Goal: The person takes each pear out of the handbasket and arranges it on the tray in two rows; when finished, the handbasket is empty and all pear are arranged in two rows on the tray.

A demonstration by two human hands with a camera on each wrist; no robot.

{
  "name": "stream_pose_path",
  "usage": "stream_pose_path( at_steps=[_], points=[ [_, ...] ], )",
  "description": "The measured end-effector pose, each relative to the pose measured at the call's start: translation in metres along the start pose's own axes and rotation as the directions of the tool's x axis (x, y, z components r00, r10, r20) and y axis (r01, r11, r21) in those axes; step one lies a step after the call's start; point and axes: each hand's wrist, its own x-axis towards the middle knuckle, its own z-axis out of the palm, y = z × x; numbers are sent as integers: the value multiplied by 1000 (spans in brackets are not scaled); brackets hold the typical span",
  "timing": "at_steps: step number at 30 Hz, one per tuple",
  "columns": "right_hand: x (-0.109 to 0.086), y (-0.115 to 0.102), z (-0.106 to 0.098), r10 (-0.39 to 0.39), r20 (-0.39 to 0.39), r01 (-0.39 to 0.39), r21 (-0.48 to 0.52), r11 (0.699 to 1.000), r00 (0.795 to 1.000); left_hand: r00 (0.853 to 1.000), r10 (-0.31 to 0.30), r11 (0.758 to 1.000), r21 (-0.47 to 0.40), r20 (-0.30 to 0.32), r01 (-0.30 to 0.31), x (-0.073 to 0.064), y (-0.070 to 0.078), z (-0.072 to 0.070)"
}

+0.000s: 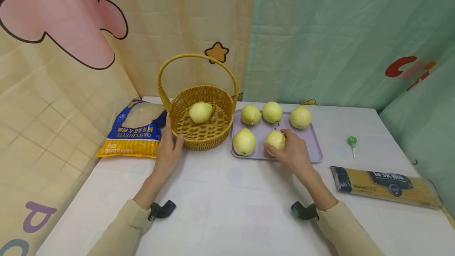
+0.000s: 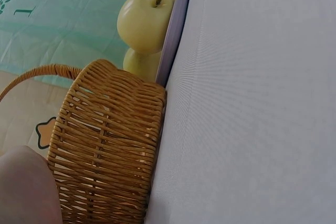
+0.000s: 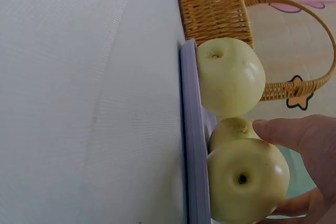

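Observation:
My right hand [image 1: 293, 151] holds a pale yellow-green pear [image 1: 275, 140] at the front of a lilac tray [image 1: 309, 145], thumb on one side and fingers on the other. In the right wrist view, that pear [image 3: 247, 182] sits close over the tray's rim. Another pear [image 1: 244, 142] lies to its left, and several more stand along the back of the tray. My left hand [image 1: 168, 151] rests against the left side of a round wicker basket [image 1: 202, 144], fingers fairly straight along the outside. Inside the basket lies one pear [image 1: 200, 112]; its tall handle [image 1: 193, 55] arches above.
A blue and yellow bag of orecchiette [image 1: 133, 131] lies left of the basket. To the right of the tray are a green lollipop [image 1: 352, 142] and a long packet of spaghetti [image 1: 387, 187]. Curtains [image 1: 320, 38] hang behind the white table [image 1: 227, 208].

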Motion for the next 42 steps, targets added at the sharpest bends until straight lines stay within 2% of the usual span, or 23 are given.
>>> stream_pose_path(
  at_steps=[9,16,21,27,37,42],
  points=[
    [-1,2,-8,-10,-12,11,37,999,1000,1000,-12,1000,2,14,12,-2,-2,2],
    [0,3,-6,-56,-84,64,102,993,995,1000,-18,1000,9,16,18,-3,-2,3],
    [-1,3,-4,-108,-162,126,102,987,981,1000,-18,1000,6,22,18,-3,-3,4],
    [-1,6,-1,-147,-217,172,100,980,965,1000,-10,1000,8,24,10,-3,-4,5],
    [0,3,0,-196,-276,230,99,968,941,999,-14,1000,9,37,14,-1,0,1],
    [4,-4,-2,-227,-291,262,89,961,930,1000,-17,1000,0,20,17,0,3,-2]
  ],
)
